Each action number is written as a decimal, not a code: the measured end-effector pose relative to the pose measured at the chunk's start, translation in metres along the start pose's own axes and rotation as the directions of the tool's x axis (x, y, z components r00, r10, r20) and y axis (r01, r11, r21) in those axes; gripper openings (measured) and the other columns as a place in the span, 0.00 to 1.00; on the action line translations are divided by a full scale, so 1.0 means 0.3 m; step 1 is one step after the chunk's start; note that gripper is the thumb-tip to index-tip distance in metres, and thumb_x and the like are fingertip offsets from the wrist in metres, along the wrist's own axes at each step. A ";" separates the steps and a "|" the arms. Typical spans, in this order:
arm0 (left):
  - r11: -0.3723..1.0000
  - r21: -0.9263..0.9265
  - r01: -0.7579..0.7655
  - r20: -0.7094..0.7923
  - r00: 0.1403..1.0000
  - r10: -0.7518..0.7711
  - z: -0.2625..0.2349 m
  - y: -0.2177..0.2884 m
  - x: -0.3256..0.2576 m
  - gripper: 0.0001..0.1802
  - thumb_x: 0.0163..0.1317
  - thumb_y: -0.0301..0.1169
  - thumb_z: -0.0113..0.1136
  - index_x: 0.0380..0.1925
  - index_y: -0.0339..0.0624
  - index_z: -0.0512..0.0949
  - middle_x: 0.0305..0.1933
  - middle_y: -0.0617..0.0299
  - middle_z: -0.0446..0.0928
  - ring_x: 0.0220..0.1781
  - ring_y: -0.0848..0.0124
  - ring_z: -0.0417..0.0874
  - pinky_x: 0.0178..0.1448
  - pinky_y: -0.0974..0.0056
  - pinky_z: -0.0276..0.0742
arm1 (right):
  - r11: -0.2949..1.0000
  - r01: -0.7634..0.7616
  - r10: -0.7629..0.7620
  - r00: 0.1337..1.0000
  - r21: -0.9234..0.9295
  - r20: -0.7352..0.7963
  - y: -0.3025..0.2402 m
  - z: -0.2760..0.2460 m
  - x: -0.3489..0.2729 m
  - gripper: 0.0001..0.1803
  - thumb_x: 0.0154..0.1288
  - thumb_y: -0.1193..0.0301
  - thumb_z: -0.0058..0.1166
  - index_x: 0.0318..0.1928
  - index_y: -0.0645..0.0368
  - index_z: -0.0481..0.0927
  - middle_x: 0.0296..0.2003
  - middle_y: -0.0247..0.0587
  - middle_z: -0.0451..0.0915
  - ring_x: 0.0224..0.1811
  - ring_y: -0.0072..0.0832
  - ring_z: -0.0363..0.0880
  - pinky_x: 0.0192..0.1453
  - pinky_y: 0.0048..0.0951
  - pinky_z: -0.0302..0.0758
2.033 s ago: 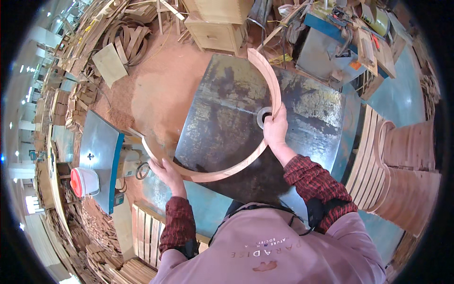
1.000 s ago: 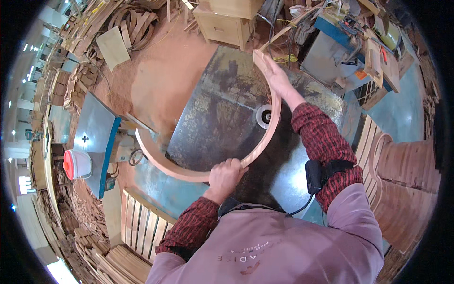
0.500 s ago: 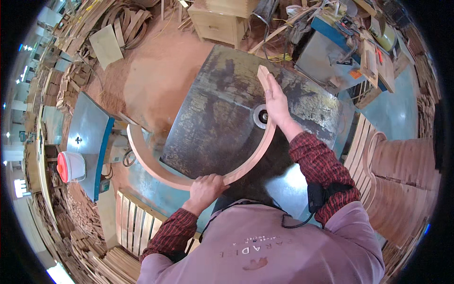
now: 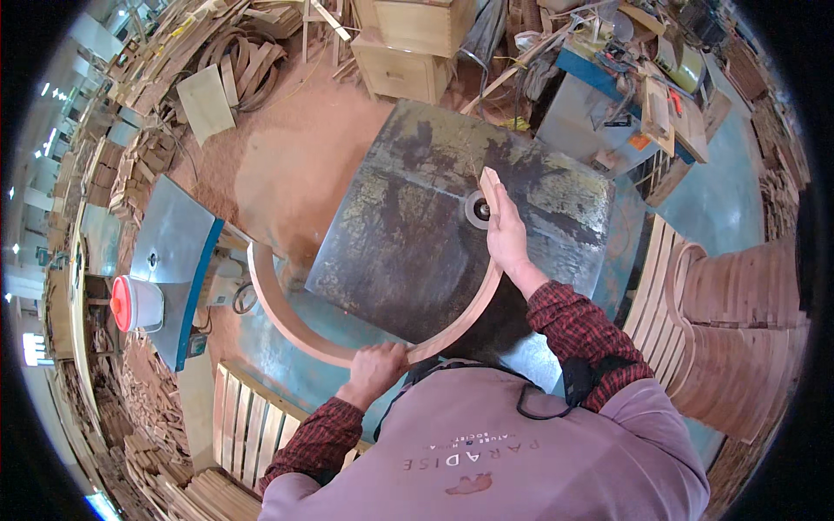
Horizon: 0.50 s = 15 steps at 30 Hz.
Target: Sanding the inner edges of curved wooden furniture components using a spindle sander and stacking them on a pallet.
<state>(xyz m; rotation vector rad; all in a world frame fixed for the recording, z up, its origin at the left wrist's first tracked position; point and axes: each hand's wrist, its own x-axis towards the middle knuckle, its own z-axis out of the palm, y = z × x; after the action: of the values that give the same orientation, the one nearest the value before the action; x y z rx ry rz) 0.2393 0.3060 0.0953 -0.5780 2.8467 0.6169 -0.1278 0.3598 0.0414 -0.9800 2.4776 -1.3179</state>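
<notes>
A curved wooden strip (image 4: 460,327), bent into a broad half ring, spans the near side of a dark metal machine table (image 4: 382,234). My left hand (image 4: 377,369) is closed around the strip at the bottom of its curve, near my body. Along the outer side of its far right end lies my right hand (image 4: 509,239), fingers stretched out flat against the wood. Just left of those fingers, a round spindle (image 4: 477,210) sits in the table, close to the strip's inner face. The strip's left end reaches out past the table edge.
To the left stands a blue-edged machine table (image 4: 174,252) with a white bucket (image 4: 143,304) under a red lid. Slatted wooden pieces (image 4: 252,412) lie at the lower left. Stacked curved boards (image 4: 738,339) are on the right. A wooden cabinet (image 4: 404,69) stands beyond.
The strip has slid toward my body, its far end coming back from well beyond the spindle to just past it. My right hand has come nearer with it; my left hand still grips the strip.
</notes>
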 end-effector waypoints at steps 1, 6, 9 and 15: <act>1.000 0.005 0.000 0.016 1.000 0.000 0.008 -0.003 -0.016 0.10 0.66 0.41 0.65 0.34 0.48 0.79 0.31 0.58 0.82 0.35 0.55 0.87 0.40 0.50 0.81 | 1.000 0.005 -0.005 1.000 -0.007 -0.007 0.003 -0.002 -0.016 0.37 0.71 0.81 0.47 0.79 0.53 0.60 0.75 0.55 0.66 0.75 0.52 0.69 0.77 0.44 0.69; 0.999 0.024 -0.046 0.008 0.999 0.046 0.013 -0.005 -0.070 0.10 0.66 0.41 0.64 0.33 0.48 0.79 0.31 0.58 0.83 0.34 0.54 0.87 0.39 0.51 0.82 | 1.000 -0.021 0.021 1.000 -0.023 0.004 -0.017 -0.026 -0.082 0.39 0.70 0.83 0.47 0.80 0.53 0.58 0.75 0.54 0.66 0.75 0.52 0.69 0.76 0.44 0.70; 0.998 0.022 -0.065 -0.002 0.998 0.065 0.019 -0.007 -0.094 0.11 0.67 0.41 0.64 0.33 0.47 0.78 0.31 0.57 0.83 0.34 0.54 0.87 0.39 0.51 0.82 | 0.999 -0.048 0.048 0.999 -0.017 0.022 -0.025 -0.037 -0.115 0.39 0.72 0.82 0.47 0.81 0.53 0.57 0.74 0.55 0.67 0.76 0.51 0.68 0.78 0.44 0.68; 0.996 0.035 -0.081 0.011 0.997 0.081 0.022 0.003 -0.134 0.14 0.67 0.44 0.64 0.32 0.47 0.77 0.31 0.57 0.83 0.33 0.53 0.87 0.38 0.51 0.82 | 0.999 -0.041 0.041 0.999 -0.030 0.010 -0.029 -0.046 -0.167 0.38 0.72 0.82 0.47 0.81 0.54 0.57 0.74 0.57 0.67 0.75 0.52 0.69 0.78 0.44 0.68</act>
<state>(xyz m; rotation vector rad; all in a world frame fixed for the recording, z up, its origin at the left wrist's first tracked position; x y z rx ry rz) 0.2762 0.3230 0.0996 -0.4553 2.8781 0.5793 -0.0909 0.3969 0.0491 -0.9346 2.5028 -1.2633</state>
